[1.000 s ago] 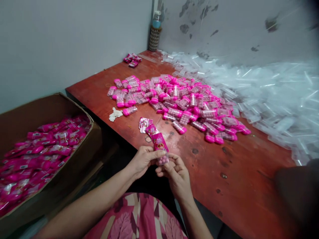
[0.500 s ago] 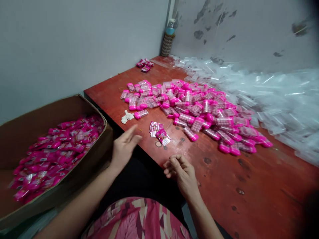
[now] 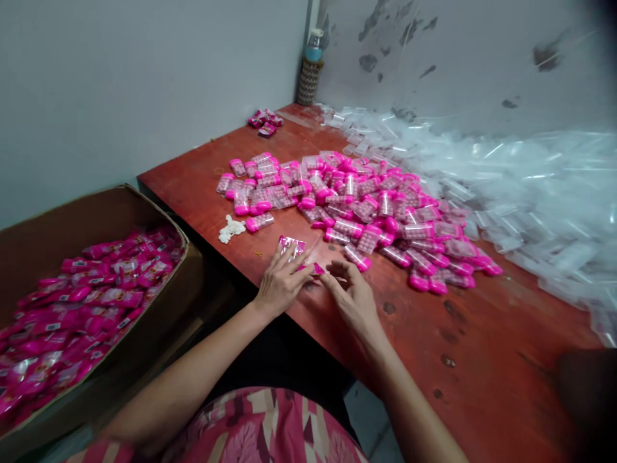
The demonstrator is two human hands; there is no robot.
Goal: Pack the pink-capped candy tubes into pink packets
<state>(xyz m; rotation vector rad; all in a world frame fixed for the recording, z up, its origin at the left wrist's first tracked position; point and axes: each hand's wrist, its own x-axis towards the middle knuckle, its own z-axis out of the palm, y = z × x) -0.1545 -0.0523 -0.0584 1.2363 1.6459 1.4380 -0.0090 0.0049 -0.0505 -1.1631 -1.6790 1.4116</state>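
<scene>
My left hand [image 3: 284, 283] lies palm down over two small shiny pink printed packets near the table's front edge. Its fingers are stretched out and partly cover both. The farther packet [image 3: 294, 247] shows beyond the fingertips. The nearer packet [image 3: 317, 269] shows between my hands, its right end at the thumb and fingertips of my right hand [image 3: 355, 299]. That hand is curled, with the thumb and fingertips closed at the packet's edge; the exact contact is small and partly hidden. Just beyond lies a pile of clear tubes with pink caps [image 3: 366, 238], filled with small round pieces.
At left stands a cardboard box [image 3: 180, 231] of pink wrapped packs [image 3: 101, 283]. Clear plastic sleeves [image 3: 530, 193] heap along the back right of the red table [image 3: 409, 366]. White crumpled stuff [image 3: 232, 229], more packets [image 3: 265, 121] and a bottle in a woven holder [image 3: 310, 74] are farther back.
My left hand has moved right and forward from the table edge onto the packets. My right hand has reached forward to the nearer packet. The view has shifted slightly right.
</scene>
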